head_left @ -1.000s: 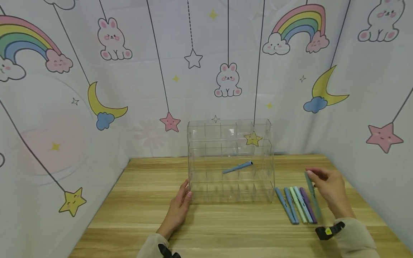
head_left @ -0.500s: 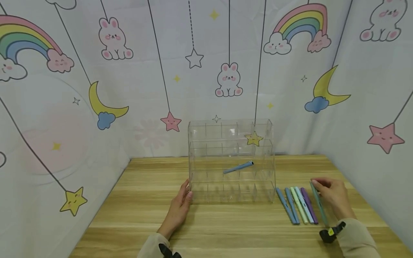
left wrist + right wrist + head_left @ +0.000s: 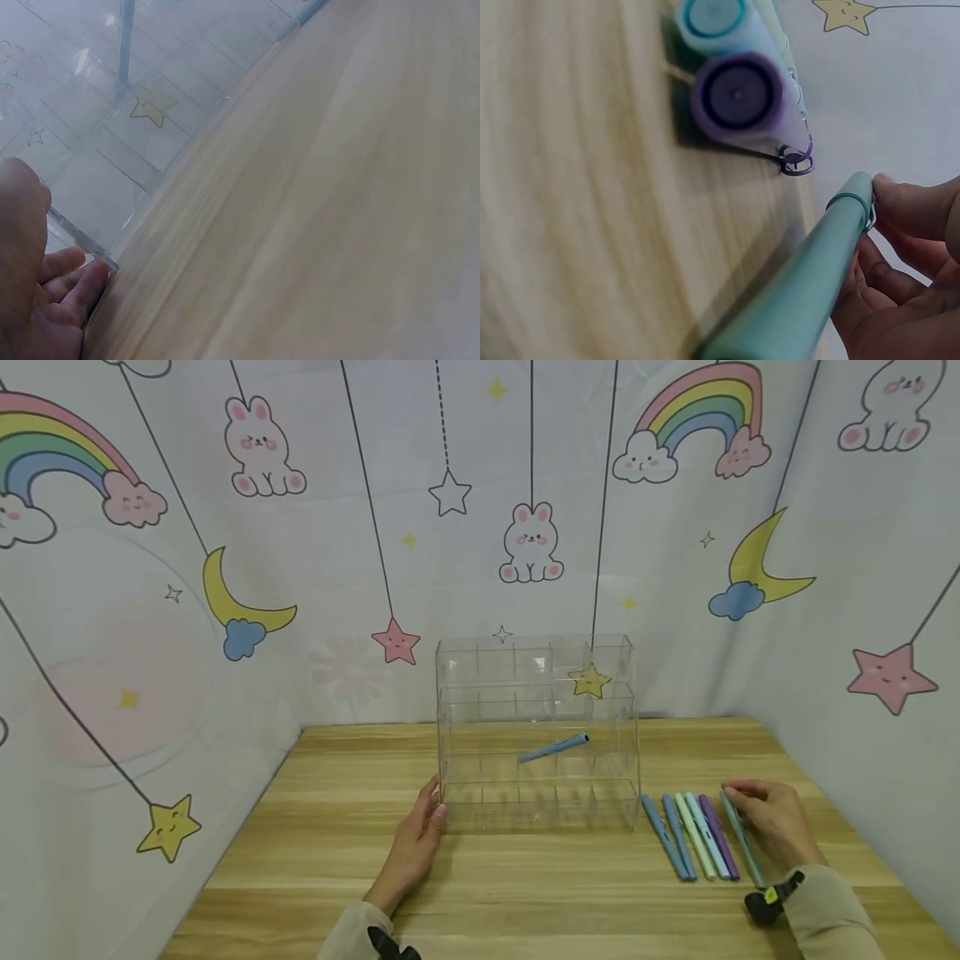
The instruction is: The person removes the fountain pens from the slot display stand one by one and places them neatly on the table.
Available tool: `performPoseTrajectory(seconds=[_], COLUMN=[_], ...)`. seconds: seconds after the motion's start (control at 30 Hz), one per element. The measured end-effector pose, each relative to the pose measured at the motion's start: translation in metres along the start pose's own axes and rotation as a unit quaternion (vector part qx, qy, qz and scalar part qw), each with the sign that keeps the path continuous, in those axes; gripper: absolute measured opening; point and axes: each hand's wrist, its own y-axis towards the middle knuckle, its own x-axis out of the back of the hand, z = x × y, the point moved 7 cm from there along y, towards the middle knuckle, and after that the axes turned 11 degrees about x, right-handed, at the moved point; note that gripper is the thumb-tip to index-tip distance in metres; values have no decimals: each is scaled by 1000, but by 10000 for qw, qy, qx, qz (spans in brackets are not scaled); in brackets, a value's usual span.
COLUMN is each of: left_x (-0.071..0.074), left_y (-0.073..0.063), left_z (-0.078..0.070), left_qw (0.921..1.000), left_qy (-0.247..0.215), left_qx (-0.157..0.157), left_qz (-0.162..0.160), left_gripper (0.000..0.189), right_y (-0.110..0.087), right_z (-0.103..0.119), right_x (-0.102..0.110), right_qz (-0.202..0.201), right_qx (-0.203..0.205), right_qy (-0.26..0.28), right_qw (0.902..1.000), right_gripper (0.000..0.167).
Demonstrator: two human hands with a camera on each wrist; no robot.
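A clear tiered organizer (image 3: 536, 793), divided into small compartments, stands upright on the table. At its lower left corner my left hand (image 3: 414, 835) grips the side; in the left wrist view its edge runs between thumb and fingers (image 3: 75, 296). My right hand (image 3: 776, 818) pinches a green pen (image 3: 742, 839) near its far end, by the clip (image 3: 871, 217). To the left of that pen lies a row of several pens: a purple pen (image 3: 718, 837), a light blue pen (image 3: 707, 835), a pale green pen (image 3: 695, 837) and darker blue ones (image 3: 663, 839).
One blue pen (image 3: 555, 748) leans slanted inside a middle tier of the organizer. The wood-grain table (image 3: 525, 902) ends at a white curtain (image 3: 360, 568) with rabbits, stars and rainbows, which encloses the back and both sides.
My right hand has come down and nearer with the green pen, now slightly right of the purple one. The left hand and the organizer have stayed put.
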Motion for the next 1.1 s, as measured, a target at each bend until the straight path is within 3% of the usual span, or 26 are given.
performPoseTrajectory(seconds=[0.63, 1.1], left_x=[1, 0], left_y=[-1, -1], left_z=[-2, -1], left_qw=[9999, 9999], left_qy=[56, 64], left_qx=[-96, -60], left_qz=[-83, -85], left_gripper=[53, 53], right_y=[6, 12], right_z=[-8, 1], right_x=[-3, -6], right_qz=[388, 477], right_qx=[119, 192], right_qy=[348, -95], right_qw=[9986, 9986], right_gripper=[51, 42])
